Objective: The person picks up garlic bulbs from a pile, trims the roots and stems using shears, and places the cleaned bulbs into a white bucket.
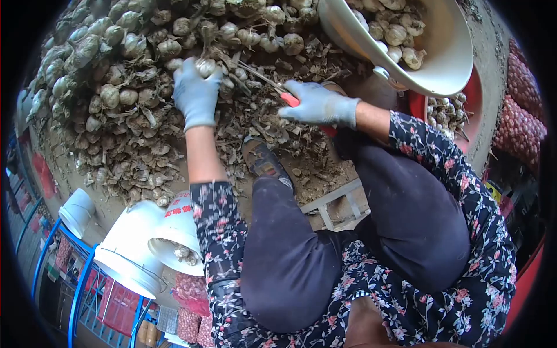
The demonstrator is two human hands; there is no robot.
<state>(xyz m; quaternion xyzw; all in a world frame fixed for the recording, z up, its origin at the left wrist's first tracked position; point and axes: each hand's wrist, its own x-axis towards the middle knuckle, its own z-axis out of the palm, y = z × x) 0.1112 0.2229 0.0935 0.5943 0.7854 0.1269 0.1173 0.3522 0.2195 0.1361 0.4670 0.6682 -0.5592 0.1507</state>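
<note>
My left hand [198,95], in a pale grey-blue work glove, is closed round a garlic bulb [206,68] at the near side of a large heap of garlic [125,69]. The dry stem end of that bulb points right. My right hand [318,103], gloved alike, grips the red-handled shears [290,100]. Their long metal blades [258,75] reach up and left to the stems beside my left hand. Part of the handles is hidden under the right glove. Cut stems and dry skins [272,122] litter the ground below both hands.
A cream tub [449,35] of bulbs stands upper right, over a red basin [473,110] with more garlic. White buckets [130,246] stand at lower left near a blue metal frame [81,284]. Filled red net sacks [519,130] lie far right. My shoe [258,156] rests among the scraps.
</note>
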